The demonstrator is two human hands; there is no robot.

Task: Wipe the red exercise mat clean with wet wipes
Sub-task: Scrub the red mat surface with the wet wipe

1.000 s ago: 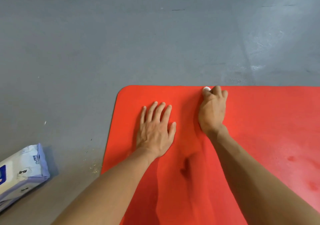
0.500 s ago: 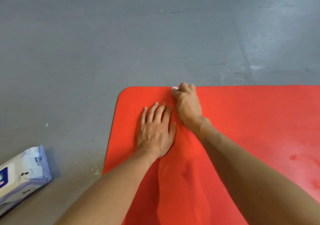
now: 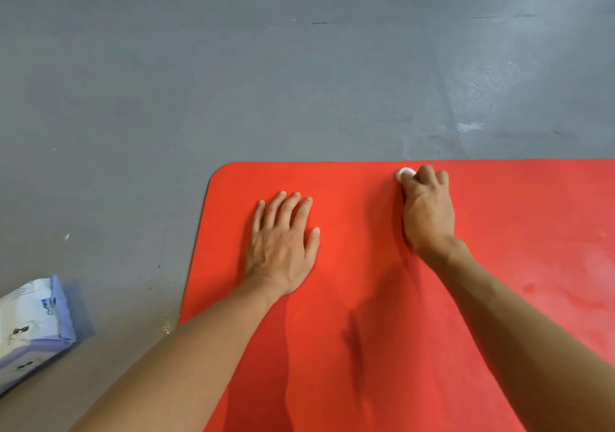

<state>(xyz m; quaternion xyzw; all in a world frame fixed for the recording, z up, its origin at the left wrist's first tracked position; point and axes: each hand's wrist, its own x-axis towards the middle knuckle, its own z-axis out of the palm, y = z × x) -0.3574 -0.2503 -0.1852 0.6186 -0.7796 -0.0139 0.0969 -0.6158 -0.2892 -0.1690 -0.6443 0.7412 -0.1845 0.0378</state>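
Red exercise mat [image 3: 382, 298] lay flat on grey floor [image 3: 233, 82], prob. soft, grippy foam. Right hand [image 3: 427, 212] gripped balled wet wipe [image 3: 404, 173] nr far edge; left hand [image 3: 283, 242], fingers straight, pressed mat down. Wipe light, limp; best kept bunched.

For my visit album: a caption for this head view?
Left hand flat on red mat, right hand rubbing a balled wet wipe along its far edge.

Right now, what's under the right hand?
A balled white wet wipe peeks out from the right hand's curled fingers on the red foam exercise mat; the rest is covered.
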